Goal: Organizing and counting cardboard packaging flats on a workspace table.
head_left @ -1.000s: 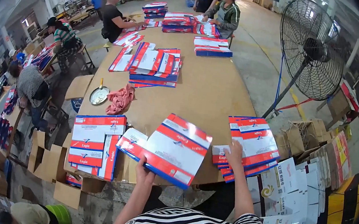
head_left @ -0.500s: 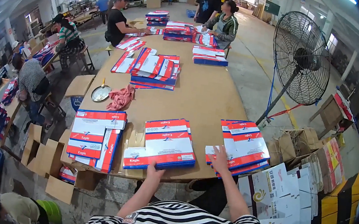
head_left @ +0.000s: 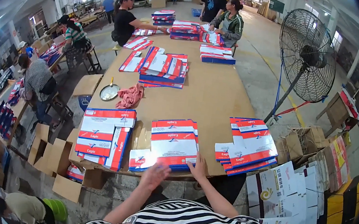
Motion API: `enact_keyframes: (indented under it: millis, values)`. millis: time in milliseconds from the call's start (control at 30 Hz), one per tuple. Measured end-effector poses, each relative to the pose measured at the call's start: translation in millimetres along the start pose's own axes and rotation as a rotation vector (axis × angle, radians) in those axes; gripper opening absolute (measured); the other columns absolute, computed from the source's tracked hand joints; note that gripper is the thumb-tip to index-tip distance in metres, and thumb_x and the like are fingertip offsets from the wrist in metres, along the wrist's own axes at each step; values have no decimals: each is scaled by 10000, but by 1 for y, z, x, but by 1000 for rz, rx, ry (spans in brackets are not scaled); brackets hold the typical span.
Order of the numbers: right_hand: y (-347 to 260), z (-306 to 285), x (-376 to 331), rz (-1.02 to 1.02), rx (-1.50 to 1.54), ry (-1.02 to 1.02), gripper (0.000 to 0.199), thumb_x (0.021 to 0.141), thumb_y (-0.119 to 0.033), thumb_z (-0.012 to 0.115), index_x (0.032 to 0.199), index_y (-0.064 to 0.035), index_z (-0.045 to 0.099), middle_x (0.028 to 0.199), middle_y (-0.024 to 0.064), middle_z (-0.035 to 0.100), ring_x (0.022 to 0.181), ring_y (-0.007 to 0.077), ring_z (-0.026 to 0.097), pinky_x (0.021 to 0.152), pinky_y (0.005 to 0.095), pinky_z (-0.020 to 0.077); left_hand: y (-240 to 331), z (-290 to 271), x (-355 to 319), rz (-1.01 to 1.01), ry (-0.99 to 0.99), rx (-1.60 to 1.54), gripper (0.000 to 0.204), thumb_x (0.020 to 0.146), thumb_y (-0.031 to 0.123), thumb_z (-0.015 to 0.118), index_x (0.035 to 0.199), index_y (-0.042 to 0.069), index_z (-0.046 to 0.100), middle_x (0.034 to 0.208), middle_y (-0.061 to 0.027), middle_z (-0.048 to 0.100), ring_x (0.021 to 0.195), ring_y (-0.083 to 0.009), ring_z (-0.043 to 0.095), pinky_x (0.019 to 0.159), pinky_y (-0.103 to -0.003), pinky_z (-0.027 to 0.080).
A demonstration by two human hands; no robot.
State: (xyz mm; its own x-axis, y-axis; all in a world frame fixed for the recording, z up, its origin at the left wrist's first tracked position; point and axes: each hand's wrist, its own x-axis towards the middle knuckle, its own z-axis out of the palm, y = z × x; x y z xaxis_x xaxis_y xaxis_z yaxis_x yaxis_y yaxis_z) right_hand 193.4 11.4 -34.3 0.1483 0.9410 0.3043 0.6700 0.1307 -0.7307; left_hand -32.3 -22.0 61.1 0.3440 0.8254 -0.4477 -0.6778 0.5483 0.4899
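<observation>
A middle stack of flat red, white and blue printed cartons (head_left: pixel 174 143) lies at the table's near edge. My left hand (head_left: pixel 155 176), slightly blurred, is at the stack's front edge with its fingers stretched out and nothing visible in them. My right hand (head_left: pixel 198 167) rests at the stack's near right corner, fingers extended along the edge. To the left lies another carton stack (head_left: pixel 95 136), its pieces overlapping at different angles. A third carton stack (head_left: pixel 252 144) sits to the right, apart from both hands.
Farther up the brown table (head_left: pixel 217 96) are a pink cloth (head_left: pixel 130 96), a round metal pan (head_left: pixel 109 92) and a taller carton pile (head_left: pixel 163 67). A large fan (head_left: pixel 308 56) stands right of the table. Open cardboard boxes (head_left: pixel 55 155) stand at lower left; several people work around.
My right hand has left the right stack and moved left to the middle stack's corner. My left hand has lifted from under the middle stack's front edge.
</observation>
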Motion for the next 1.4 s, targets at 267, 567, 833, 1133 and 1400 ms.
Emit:
enact_keyframes:
  millis: [267, 567, 833, 1133, 1400]
  values:
    - [-10, -13, 9, 71, 7, -42, 689, 700, -303, 647, 1218, 43, 353, 1194, 224, 418, 1104, 357, 401, 937, 390, 315, 42, -57, 52, 983, 602, 2144, 363, 796, 251, 528, 1105, 63, 494, 1173, -167, 453, 1137, -336, 373, 926, -481, 293]
    - [-33, -32, 16, 155, 217, -64, 561, 734, -160, 631, 1213, 10, 396, 1199, 152, 456, 1112, 258, 437, 916, 321, 353, 24, -80, 54, 963, 617, 2117, 422, 841, 239, 418, 1225, 65, 403, 1243, -156, 401, 1171, -335, 334, 973, -475, 231]
    - [-40, -34, 17, 601, 1191, -198, 401, 825, -54, 513, 1205, -84, 390, 1025, 77, 535, 864, 191, 565, 625, 358, 542, 34, -69, 56, 954, 554, 2048, 465, 821, 241, 451, 1247, 70, 375, 1275, -143, 372, 1199, -323, 301, 982, -481, 213]
    - [2, -43, 7, 655, 1446, -76, 316, 858, -94, 467, 1169, -101, 413, 986, 68, 564, 829, 188, 583, 595, 344, 533, 58, -49, 65, 1119, 285, 1704, 195, 692, 26, 538, 887, 41, 538, 810, -112, 495, 776, -284, 486, 741, -382, 345]
    - [6, -39, -4, 849, 1437, -16, 291, 844, -116, 491, 1131, -106, 442, 968, 59, 556, 817, 185, 564, 566, 339, 520, 52, -55, 68, 1127, 285, 1818, 177, 679, 90, 534, 855, 84, 549, 817, -104, 517, 840, -267, 478, 776, -383, 317]
